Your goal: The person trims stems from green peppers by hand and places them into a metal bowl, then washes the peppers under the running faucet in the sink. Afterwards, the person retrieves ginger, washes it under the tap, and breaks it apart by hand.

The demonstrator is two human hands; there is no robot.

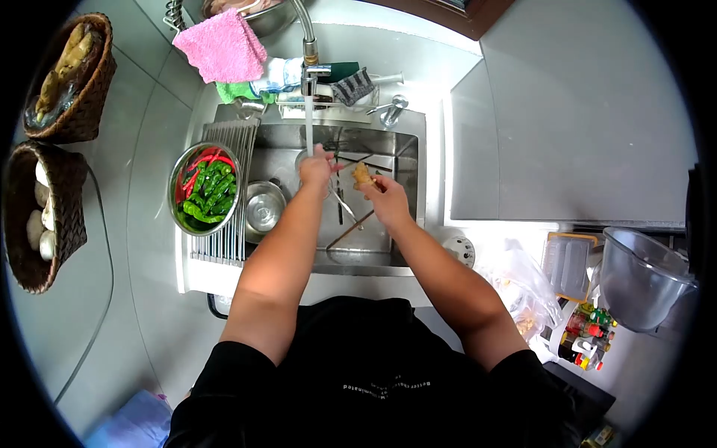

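Observation:
Water runs from the faucet (310,60) onto my left hand (317,168), which is over the sink (373,257). Its fingers look partly spread, and I see nothing held in them. My right hand (386,200) is closed around a knobby, light-brown piece of ginger (363,175), just right of my left hand. Below both hands, chopsticks (351,229) and some metal utensils (343,201) lie in the sink. A metal bowl (264,207) sits at the sink's left side.
A bowl of green and red peppers (205,190) stands on the roll-up rack (224,250). Two woven baskets (71,216) are at far left. A pink cloth (222,46) hangs near the faucet. At right are a plastic bag (520,287), a clear container (646,280) and several bottles (586,336).

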